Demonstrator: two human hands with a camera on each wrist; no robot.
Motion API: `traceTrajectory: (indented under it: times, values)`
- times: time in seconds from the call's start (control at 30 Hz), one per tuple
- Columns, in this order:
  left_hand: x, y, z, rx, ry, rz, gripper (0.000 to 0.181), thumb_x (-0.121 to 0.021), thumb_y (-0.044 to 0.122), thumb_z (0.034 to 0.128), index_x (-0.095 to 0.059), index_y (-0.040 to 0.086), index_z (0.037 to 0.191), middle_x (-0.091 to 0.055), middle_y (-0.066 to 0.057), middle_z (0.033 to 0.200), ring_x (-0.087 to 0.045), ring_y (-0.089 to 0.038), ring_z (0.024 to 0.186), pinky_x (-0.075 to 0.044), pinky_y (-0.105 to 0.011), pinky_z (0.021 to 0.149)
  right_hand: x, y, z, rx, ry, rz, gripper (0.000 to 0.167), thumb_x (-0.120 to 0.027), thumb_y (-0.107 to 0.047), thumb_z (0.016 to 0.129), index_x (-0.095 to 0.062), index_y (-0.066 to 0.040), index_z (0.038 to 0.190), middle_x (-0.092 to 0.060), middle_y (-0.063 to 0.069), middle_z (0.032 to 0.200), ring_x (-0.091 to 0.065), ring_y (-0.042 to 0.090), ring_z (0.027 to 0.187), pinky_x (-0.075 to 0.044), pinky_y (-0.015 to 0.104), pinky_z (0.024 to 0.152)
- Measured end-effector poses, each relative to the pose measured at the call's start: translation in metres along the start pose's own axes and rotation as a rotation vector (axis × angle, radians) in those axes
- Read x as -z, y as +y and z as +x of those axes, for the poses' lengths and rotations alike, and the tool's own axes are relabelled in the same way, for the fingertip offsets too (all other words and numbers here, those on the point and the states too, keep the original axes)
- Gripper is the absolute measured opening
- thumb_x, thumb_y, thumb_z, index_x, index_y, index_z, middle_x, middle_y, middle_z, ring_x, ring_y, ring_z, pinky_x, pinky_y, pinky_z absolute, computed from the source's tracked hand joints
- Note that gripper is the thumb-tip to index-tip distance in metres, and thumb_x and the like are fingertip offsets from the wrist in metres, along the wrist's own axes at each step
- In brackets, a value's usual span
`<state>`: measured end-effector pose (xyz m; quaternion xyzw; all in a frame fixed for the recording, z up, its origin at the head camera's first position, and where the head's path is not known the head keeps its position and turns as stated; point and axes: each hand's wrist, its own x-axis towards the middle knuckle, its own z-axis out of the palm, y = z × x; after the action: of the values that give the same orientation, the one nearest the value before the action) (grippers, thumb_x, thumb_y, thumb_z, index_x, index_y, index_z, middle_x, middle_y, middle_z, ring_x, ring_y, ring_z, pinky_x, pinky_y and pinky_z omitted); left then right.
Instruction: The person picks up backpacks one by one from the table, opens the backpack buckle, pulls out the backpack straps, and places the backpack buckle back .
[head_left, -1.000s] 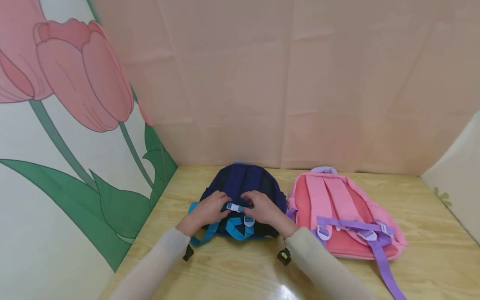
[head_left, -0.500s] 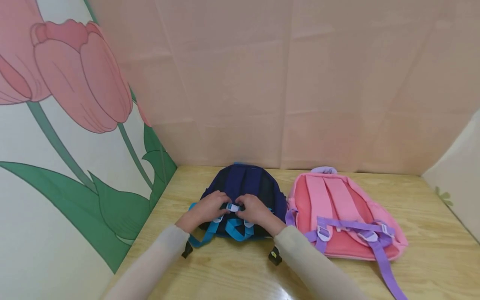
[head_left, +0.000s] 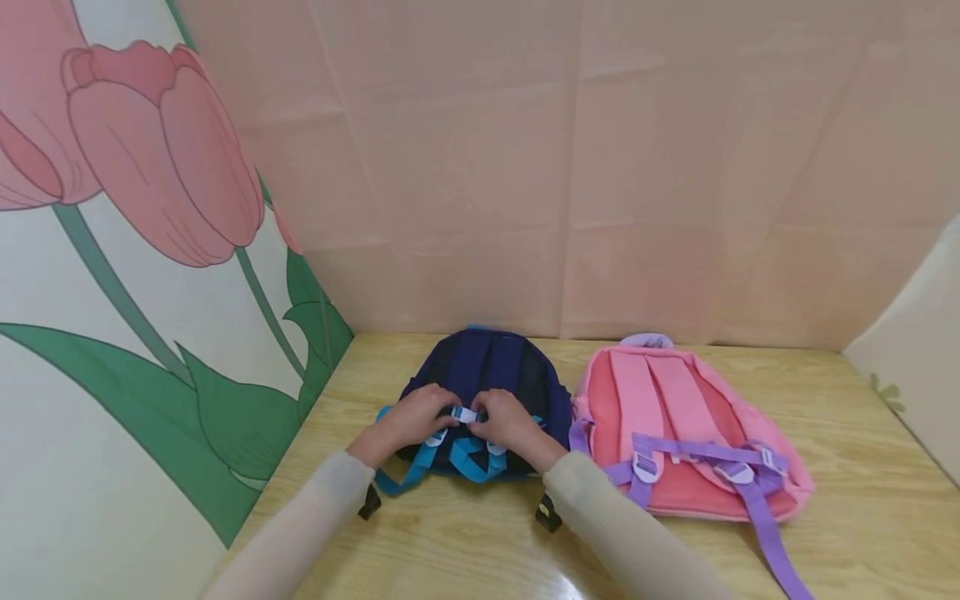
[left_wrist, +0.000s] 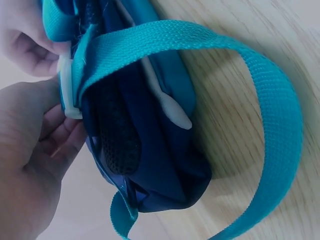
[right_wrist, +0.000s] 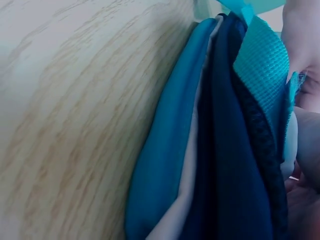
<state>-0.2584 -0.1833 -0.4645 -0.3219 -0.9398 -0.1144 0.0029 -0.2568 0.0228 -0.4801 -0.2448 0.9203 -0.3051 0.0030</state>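
A navy backpack (head_left: 480, 358) lies on the table with its shoulder straps up. Across its middle sits a white plastic buckle (head_left: 465, 415) on a blue strap. My left hand (head_left: 416, 417) pinches the buckle's left end between thumb and fingers, while my right hand (head_left: 510, 419) pinches its right end. Both sets of fingertips are close together. In the left wrist view, a turquoise webbing strap (left_wrist: 272, 105) loops out over the table beside a white plastic piece (left_wrist: 67, 92) near the fingers. The right wrist view mostly catches the bag's side (right_wrist: 215, 150); the fingertips are largely hidden there.
A pink backpack (head_left: 675, 392) lies close on the right, its purple strap (head_left: 768, 533) trailing toward the front. Blue strap ends (head_left: 480, 462) hang over the navy bag's lower edge. The wooden table (head_left: 862, 433) meets a beige backdrop (head_left: 465, 167) and a tulip-printed panel (head_left: 135, 250).
My right hand has moved slightly left, closer to the left hand, now gripping right at the buckle. The left hand has barely moved. Both backpacks stay in place.
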Motion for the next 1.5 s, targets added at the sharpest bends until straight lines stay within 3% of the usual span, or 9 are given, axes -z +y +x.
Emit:
traceTrajectory:
  times: [0.5, 0.87, 1.17, 1.5]
  values:
    - [-0.001, -0.01, -0.001, -0.038, 0.059, -0.111, 0.02, -0.071, 0.022, 0.0963, -0.073, 0.01, 0.112, -0.07, -0.002, 0.104, -0.064, -0.018, 0.098, -0.053, -0.035, 0.086, 0.0, 0.001, -0.001, 0.049, 0.045, -0.014, 0.013, -0.079, -0.018, 0.084, -0.07, -0.012, 0.091, -0.057, -0.002, 0.083, -0.053, 0.014, 0.074, -0.048, 0.029, 0.068]
    - [0.002, -0.016, -0.005, -0.018, 0.044, -0.132, 0.021, -0.071, 0.022, 0.0966, -0.072, 0.009, 0.113, -0.071, -0.002, 0.105, -0.064, -0.016, 0.097, -0.054, -0.035, 0.087, 0.001, 0.001, 0.0, 0.024, 0.042, -0.007, 0.012, -0.08, -0.018, 0.084, -0.07, -0.013, 0.09, -0.057, -0.002, 0.082, -0.052, 0.014, 0.072, -0.047, 0.028, 0.065]
    - [0.007, -0.02, -0.008, 0.012, 0.052, -0.169, 0.023, -0.07, 0.022, 0.097, -0.072, 0.008, 0.116, -0.071, -0.003, 0.108, -0.064, -0.016, 0.1, -0.053, -0.036, 0.091, 0.004, 0.0, -0.001, -0.022, 0.002, 0.008, 0.014, -0.081, -0.019, 0.085, -0.073, -0.011, 0.093, -0.056, 0.0, 0.084, -0.052, 0.016, 0.075, -0.048, 0.03, 0.067]
    - [0.01, -0.02, -0.01, 0.014, 0.05, -0.164, 0.025, -0.07, 0.023, 0.0974, -0.072, 0.009, 0.118, -0.07, -0.001, 0.108, -0.061, -0.015, 0.1, -0.053, -0.036, 0.09, 0.008, -0.004, -0.001, -0.019, -0.049, -0.02, 0.017, -0.081, -0.02, 0.086, -0.076, -0.009, 0.098, -0.058, 0.002, 0.087, -0.053, 0.018, 0.078, -0.049, 0.032, 0.071]
